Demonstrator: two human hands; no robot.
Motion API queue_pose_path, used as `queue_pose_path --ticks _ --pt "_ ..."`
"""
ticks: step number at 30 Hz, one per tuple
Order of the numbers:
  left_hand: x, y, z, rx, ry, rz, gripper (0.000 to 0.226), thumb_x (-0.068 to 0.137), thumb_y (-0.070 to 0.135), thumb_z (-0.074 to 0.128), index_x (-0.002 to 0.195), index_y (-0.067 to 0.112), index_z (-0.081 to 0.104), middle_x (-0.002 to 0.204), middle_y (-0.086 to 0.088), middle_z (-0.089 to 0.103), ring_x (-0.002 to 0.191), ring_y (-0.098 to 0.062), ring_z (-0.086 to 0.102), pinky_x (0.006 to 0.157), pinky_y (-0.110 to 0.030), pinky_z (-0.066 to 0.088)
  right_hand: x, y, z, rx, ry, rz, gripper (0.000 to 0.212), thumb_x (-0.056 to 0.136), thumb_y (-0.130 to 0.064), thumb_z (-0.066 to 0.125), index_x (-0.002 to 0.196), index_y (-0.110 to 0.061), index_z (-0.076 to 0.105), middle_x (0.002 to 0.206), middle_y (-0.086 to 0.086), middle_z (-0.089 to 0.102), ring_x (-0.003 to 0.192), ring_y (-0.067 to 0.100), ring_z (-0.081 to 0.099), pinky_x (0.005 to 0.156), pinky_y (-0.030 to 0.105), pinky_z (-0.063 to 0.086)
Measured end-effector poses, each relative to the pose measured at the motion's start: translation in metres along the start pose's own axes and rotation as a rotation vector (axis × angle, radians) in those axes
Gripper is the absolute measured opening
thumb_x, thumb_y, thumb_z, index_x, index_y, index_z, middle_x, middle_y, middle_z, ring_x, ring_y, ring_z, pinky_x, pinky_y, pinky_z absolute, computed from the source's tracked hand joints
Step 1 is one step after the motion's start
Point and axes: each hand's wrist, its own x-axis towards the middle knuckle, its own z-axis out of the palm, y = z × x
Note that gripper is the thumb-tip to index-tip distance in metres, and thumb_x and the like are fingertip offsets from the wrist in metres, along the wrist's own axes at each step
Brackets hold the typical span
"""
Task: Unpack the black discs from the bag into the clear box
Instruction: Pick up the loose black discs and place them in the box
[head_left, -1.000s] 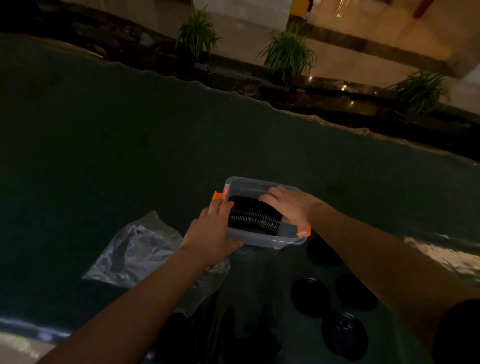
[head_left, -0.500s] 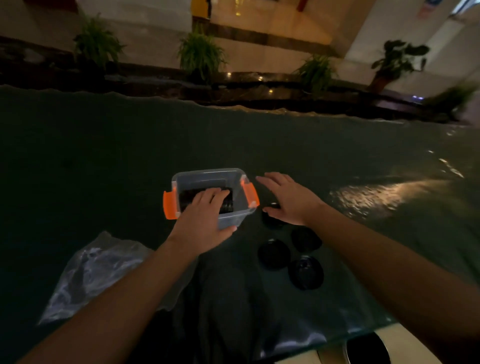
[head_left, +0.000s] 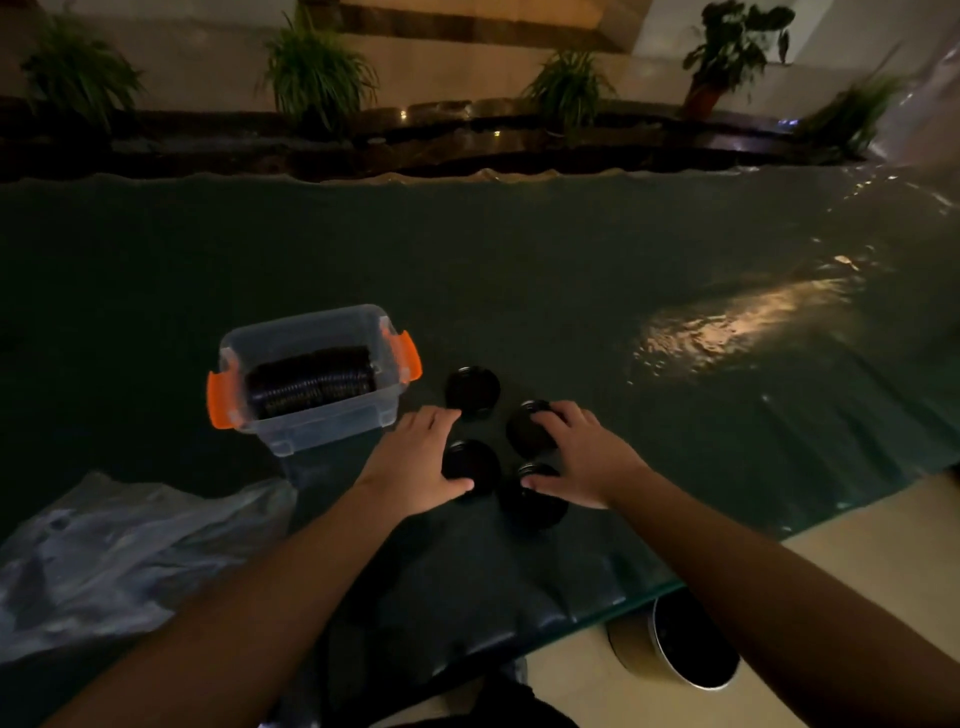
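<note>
The clear box (head_left: 332, 431) with orange latches stands on the table left of centre, holding a row of black discs (head_left: 311, 385) on edge. Several loose black discs lie flat to its right: one at the far left (head_left: 471, 391), one at the far right (head_left: 522, 434), one at the near left (head_left: 472, 464) and one at the near right (head_left: 537, 506). My left hand (head_left: 415, 460) lies spread against the near-left disc, which sits between thumb and fingers. My right hand (head_left: 584, 457) rests with its fingers on the far-right disc and its thumb on the near-right one. The crumpled clear bag (head_left: 119, 551) lies at the near left.
The table (head_left: 623, 249) wears a dark green cover under a glossy clear sheet, and its near edge runs diagonally at the lower right. A round metal bin (head_left: 675, 654) stands on the floor below that edge. Potted plants (head_left: 317, 73) line a ledge beyond the far edge.
My left hand has left the box and moved right to the loose discs. My right hand has come down onto the discs. The view has shifted, so the box now sits further left.
</note>
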Motion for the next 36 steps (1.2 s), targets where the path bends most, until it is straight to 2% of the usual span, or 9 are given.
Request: queue_pose_path --ticks 5,9,16,20,22,24,27,32,36 --pt "0.021 0.022 0.032 0.043 -0.145 -0.128 0.119 0.066 0.069 0.079 0.158 0.024 0.018 0.165 -0.008 0.023 0.149 -0.030 0.024 0.113 -0.054 0.038 -0.006 0.021 0.034 -0.016 -0.088 -0.069 0.096 0.073 -0.074 0.066 0.149 -0.027 0.031 0.154 0.006 0.031 0.137 0.031 0.038 0.103 0.047 0.048" --pt "0.030 0.037 0.053 0.040 -0.191 -0.208 0.123 0.066 0.067 0.080 0.160 0.025 0.012 0.168 -0.008 0.017 0.151 -0.032 0.019 0.114 -0.055 0.036 -0.008 0.039 0.052 -0.011 -0.134 -0.141 0.104 0.066 -0.075 0.071 0.149 -0.028 0.028 0.154 0.008 0.030 0.135 0.033 0.038 0.102 0.048 0.048" --pt "0.040 0.048 0.067 0.005 -0.144 -0.299 0.107 0.075 0.054 0.081 0.158 0.021 0.021 0.153 -0.008 0.038 0.139 -0.032 0.037 0.108 -0.050 0.044 0.003 0.046 0.069 0.009 -0.193 -0.196 0.104 0.069 -0.065 0.077 0.150 -0.031 0.021 0.159 0.012 0.022 0.138 0.036 0.035 0.100 0.050 0.049" --pt "0.040 0.045 0.073 -0.035 -0.151 -0.336 0.112 0.072 0.053 0.083 0.158 0.019 0.021 0.157 -0.011 0.028 0.142 -0.034 0.031 0.111 -0.049 0.042 0.003 0.046 0.079 0.036 -0.201 -0.188 0.095 0.074 -0.057 0.075 0.149 -0.030 0.023 0.147 0.009 0.035 0.130 0.034 0.042 0.096 0.048 0.050" --pt "0.043 0.042 0.072 -0.029 -0.169 -0.346 0.111 0.071 0.055 0.082 0.158 0.019 0.022 0.155 -0.011 0.034 0.141 -0.034 0.030 0.111 -0.050 0.042 0.003 0.045 0.080 0.049 -0.200 -0.193 0.096 0.073 -0.056 0.072 0.151 -0.028 0.023 0.144 0.008 0.039 0.129 0.033 0.043 0.096 0.047 0.050" --pt "0.047 0.039 0.070 -0.003 -0.179 -0.338 0.108 0.070 0.058 0.080 0.156 0.020 0.026 0.148 -0.010 0.043 0.138 -0.033 0.033 0.106 -0.049 0.044 0.001 0.045 0.080 0.083 -0.194 -0.170 0.103 0.072 -0.057 0.071 0.155 -0.023 0.018 0.146 0.008 0.038 0.131 0.031 0.041 0.097 0.047 0.050" --pt "0.054 0.038 0.065 0.009 -0.168 -0.313 0.106 0.070 0.061 0.078 0.153 0.020 0.028 0.146 -0.009 0.046 0.136 -0.032 0.034 0.103 -0.050 0.046 -0.003 0.046 0.074 0.158 -0.146 -0.115 0.111 0.071 -0.059 0.069 0.157 -0.015 0.016 0.148 0.007 0.038 0.134 0.028 0.038 0.101 0.044 0.049" --pt "0.069 0.036 0.053 0.027 -0.112 -0.288 0.104 0.069 0.064 0.078 0.152 0.022 0.030 0.145 -0.007 0.047 0.136 -0.031 0.037 0.103 -0.051 0.046 0.015 0.047 0.051 0.183 -0.005 -0.031 0.105 0.069 -0.064 0.069 0.152 -0.015 0.027 0.144 0.006 0.041 0.132 0.028 0.041 0.100 0.046 0.050" --pt "0.089 0.035 0.040 0.072 -0.056 -0.286 0.105 0.069 0.067 0.077 0.152 0.023 0.029 0.148 -0.006 0.046 0.136 -0.032 0.040 0.105 -0.054 0.044 0.041 0.052 0.036 0.142 0.033 0.041 0.101 0.068 -0.065 0.069 0.149 -0.016 0.032 0.140 0.005 0.045 0.129 0.027 0.043 0.097 0.046 0.051"
